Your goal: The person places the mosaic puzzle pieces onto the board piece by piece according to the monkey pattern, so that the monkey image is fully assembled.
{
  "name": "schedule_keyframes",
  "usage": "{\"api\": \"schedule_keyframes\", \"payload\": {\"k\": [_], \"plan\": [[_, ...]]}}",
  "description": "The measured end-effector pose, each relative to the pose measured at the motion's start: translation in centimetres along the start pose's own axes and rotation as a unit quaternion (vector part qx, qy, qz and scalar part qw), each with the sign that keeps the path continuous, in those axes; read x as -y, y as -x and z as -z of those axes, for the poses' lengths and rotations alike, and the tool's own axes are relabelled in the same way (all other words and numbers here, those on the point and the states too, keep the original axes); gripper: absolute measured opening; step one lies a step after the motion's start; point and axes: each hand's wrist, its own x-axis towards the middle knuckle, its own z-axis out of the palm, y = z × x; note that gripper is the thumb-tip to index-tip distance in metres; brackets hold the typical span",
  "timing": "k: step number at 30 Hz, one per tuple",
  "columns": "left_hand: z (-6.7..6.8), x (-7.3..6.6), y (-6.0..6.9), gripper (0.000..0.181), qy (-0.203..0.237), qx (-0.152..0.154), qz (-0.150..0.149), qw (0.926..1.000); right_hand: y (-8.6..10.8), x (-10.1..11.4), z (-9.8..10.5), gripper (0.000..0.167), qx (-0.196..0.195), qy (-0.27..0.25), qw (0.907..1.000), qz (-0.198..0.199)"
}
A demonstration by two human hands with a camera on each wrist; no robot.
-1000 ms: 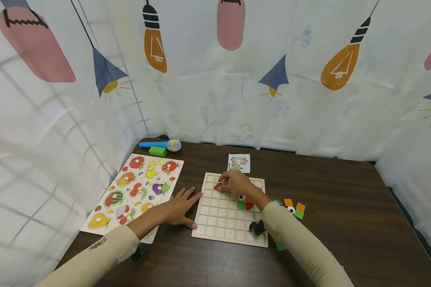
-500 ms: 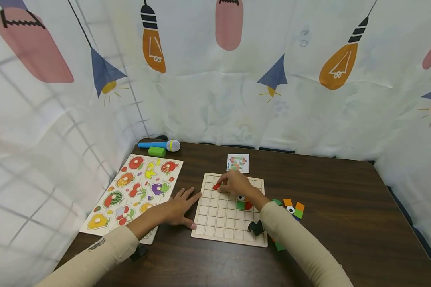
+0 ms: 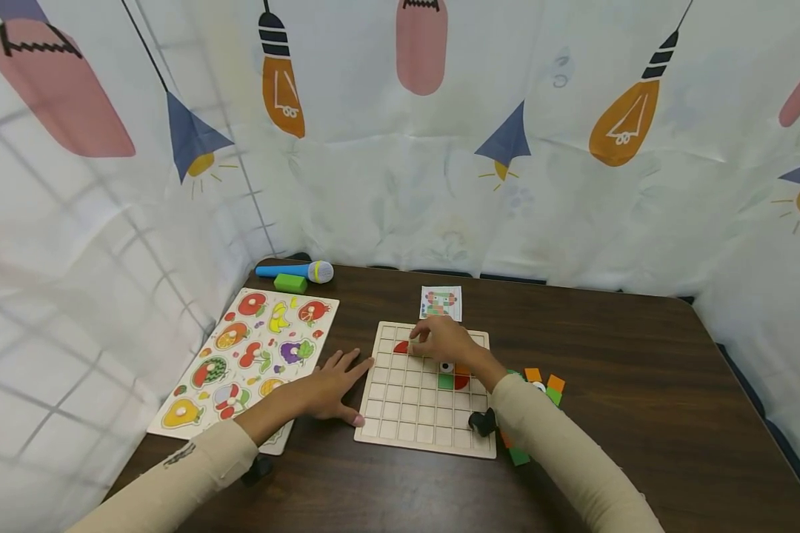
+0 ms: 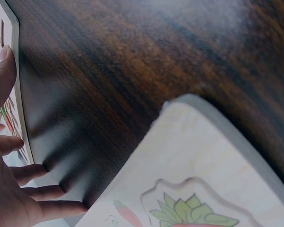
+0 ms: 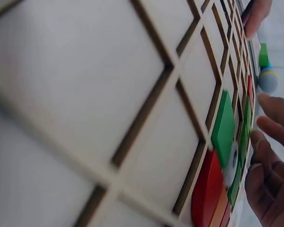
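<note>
A pale grid board [image 3: 392, 429] lies on the dark table; the left hand [image 3: 330, 389], fingers spread, touches its left side with thumb and fingertips. In the left wrist view that hand [image 4: 9, 189] holds nothing. The right hand [image 3: 445, 340] hovers over the board's upper rows, its fingertips just right of a red piece [image 3: 401, 346] lying in a cell. In the right wrist view its fingers [image 5: 277, 118] are loosely bent, with no piece visible between them. Beneath its wrist are a green square [image 3: 445, 381], a red rounded piece [image 3: 461, 382] and an eye piece [image 3: 446, 367].
A fruit-picture board [image 3: 196, 396] lies at left, with a blue microphone [image 3: 283, 271] and green block [image 3: 290, 283] behind it. A pattern card [image 3: 441, 302] lies beyond the grid board. Loose pieces [image 3: 555, 383] are beside the right forearm, some hidden by the sleeve.
The right hand has shifted slightly right, off the red piece it was pinching, which now shows more fully in its cell. The left hand stays in place.
</note>
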Motion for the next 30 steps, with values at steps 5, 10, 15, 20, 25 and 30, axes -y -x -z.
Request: {"api": "schedule_keyframes", "payload": {"k": [5,10,15,20,25,30], "plan": [[0.0,-0.1,0.1,0.104,0.003,-0.002,-0.004,1.0000,1.1,-1.4,1.2,0.021,-0.005,-0.011,0.9998,0.017],[-0.1,0.0,0.1,0.103,0.006,-0.005,-0.004,1.0000,2.9,-2.9,2.8,0.020,-0.022,-0.023,0.9988,0.037],[0.0,-0.1,0.0,0.103,0.006,-0.005,-0.003,1.0000,5.0,-4.2,4.5,0.020,-0.045,-0.031,0.9983,0.018],[-0.1,-0.1,0.0,0.103,0.006,-0.004,-0.001,1.0000,7.3,-5.6,6.0,0.021,-0.049,-0.036,0.9981,-0.005],[-0.1,-0.1,-0.1,0.103,0.003,-0.003,0.000,1.0000,9.6,-7.4,6.7,0.022,-0.042,-0.025,0.9988,-0.004],[0.0,-0.1,-0.1,0.103,-0.001,-0.003,0.000,1.0000,12.0,-9.2,7.1,0.021,-0.030,-0.011,0.9995,-0.007]]}}
